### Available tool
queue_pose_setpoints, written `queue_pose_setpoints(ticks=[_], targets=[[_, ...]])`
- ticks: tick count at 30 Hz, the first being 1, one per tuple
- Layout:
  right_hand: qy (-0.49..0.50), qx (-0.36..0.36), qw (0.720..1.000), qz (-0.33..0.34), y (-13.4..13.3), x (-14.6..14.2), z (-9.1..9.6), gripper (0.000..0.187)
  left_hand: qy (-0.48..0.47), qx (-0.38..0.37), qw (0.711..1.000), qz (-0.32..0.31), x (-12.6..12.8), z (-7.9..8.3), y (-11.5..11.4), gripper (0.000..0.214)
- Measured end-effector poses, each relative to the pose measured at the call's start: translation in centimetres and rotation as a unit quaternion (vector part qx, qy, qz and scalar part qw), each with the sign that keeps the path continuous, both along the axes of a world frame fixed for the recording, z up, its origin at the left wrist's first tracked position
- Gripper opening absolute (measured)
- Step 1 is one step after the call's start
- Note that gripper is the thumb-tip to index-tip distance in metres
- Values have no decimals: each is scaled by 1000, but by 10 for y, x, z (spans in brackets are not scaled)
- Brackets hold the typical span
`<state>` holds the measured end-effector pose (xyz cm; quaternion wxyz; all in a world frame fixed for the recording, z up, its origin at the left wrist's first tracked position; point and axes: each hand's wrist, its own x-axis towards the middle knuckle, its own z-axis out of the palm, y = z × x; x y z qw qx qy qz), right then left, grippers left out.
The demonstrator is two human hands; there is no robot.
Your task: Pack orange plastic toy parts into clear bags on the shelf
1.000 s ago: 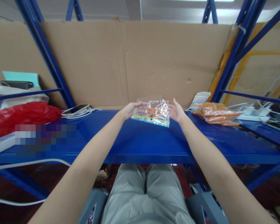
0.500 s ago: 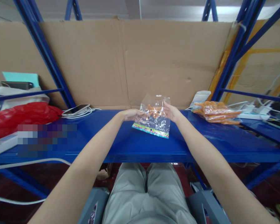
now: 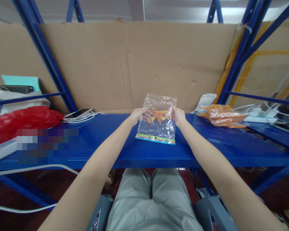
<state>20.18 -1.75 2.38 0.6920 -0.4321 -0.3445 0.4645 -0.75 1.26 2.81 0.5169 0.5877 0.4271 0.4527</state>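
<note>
A clear plastic bag [image 3: 159, 126] with a colourful printed strip along its lower edge hangs above the blue shelf [image 3: 139, 150]. Orange plastic pieces [image 3: 157, 115] sit inside it near its middle. My left hand [image 3: 137, 115] pinches the bag's left edge and my right hand [image 3: 178, 116] pinches its right edge. Both hands are closed on the bag, which is held upright and stretched flat between them.
A pile of filled bags with orange pieces [image 3: 223, 116] lies on the shelf at the right, beside white chargers and cables [image 3: 260, 115]. A phone on a white cable [image 3: 78, 113] and a red bag [image 3: 24, 118] lie at the left. Cardboard [image 3: 135, 64] backs the shelf.
The bag has gone from lying crumpled between my palms to hanging upright and stretched flat. Both hands rose slightly and closed on its side edges.
</note>
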Motion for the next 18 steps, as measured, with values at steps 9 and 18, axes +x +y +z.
queue_pose_setpoints(ticks=[9, 18], targets=[[-20, 48, 996, -68, 10, 8, -3, 26, 19, 92, 990, 101, 21, -5, 0, 33], [112, 60, 982, -141, 11, 25, 12, 28, 321, 529, 776, -123, 37, -18, -40, 76]])
